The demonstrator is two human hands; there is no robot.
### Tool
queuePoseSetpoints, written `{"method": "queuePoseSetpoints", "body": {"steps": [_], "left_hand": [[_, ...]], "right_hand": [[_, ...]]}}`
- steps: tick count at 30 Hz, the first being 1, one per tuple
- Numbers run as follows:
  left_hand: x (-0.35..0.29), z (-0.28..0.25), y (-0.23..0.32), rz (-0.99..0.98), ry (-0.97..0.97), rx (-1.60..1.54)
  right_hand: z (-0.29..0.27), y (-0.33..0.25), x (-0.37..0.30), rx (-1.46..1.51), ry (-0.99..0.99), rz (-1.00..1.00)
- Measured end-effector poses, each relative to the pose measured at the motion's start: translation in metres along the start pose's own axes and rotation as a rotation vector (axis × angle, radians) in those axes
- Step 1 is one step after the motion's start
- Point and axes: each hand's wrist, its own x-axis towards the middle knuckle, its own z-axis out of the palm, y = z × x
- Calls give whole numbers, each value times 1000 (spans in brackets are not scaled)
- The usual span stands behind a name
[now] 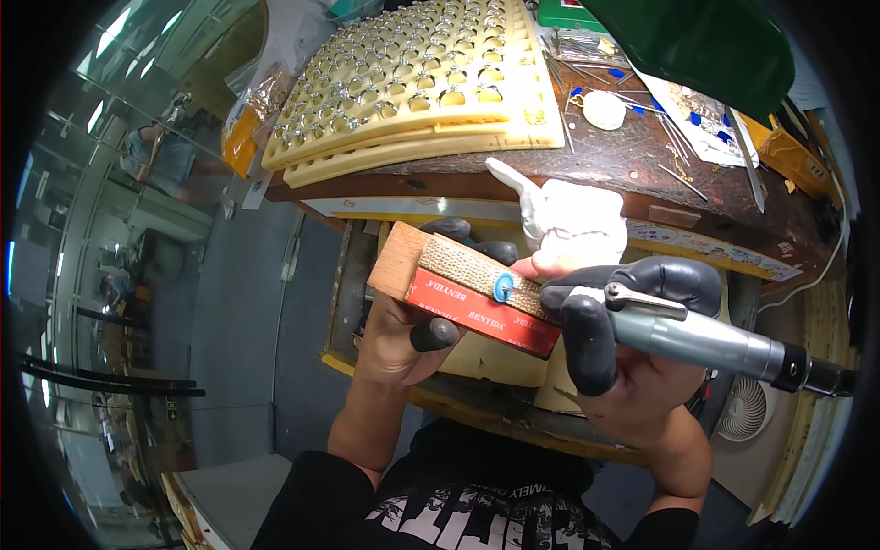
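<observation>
My left hand (403, 346), with black finger covers, grips a wooden block (394, 259) from below and behind. A rough tan abrasive strip (458, 264) runs along the block's top, and its near side is faced in red. My right hand (646, 376), also with black finger covers, is closed around a grey metal rotary handpiece (724, 341). At the handpiece's tip, a small blue disc (502, 288) meets the strip, apparently touching it. Just behind the block, at the bench edge, is a lumpy white wrapped piece (582, 215).
Stacked cream trays (412, 101) of many rings cover the bench's far left. Thin bits, a round white container (603, 109) and tweezers (750, 170) lie to the right. A green lamp shade (715, 46) overhangs there. Below the bench is an open drawer (486, 353); a fan (744, 408) stands lower right.
</observation>
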Motion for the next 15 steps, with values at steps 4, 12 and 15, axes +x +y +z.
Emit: {"method": "queuePoseSetpoints", "body": {"steps": [4, 12, 15], "left_hand": [[2, 2, 2, -8, -30, -14], [2, 5, 2, -18, -21, -44], [2, 4, 2, -13, -24, -24]], "right_hand": [[11, 8, -4, 96, 113, -2], [18, 9, -7, 241, 153, 73], [13, 9, -6, 159, 87, 53]]}}
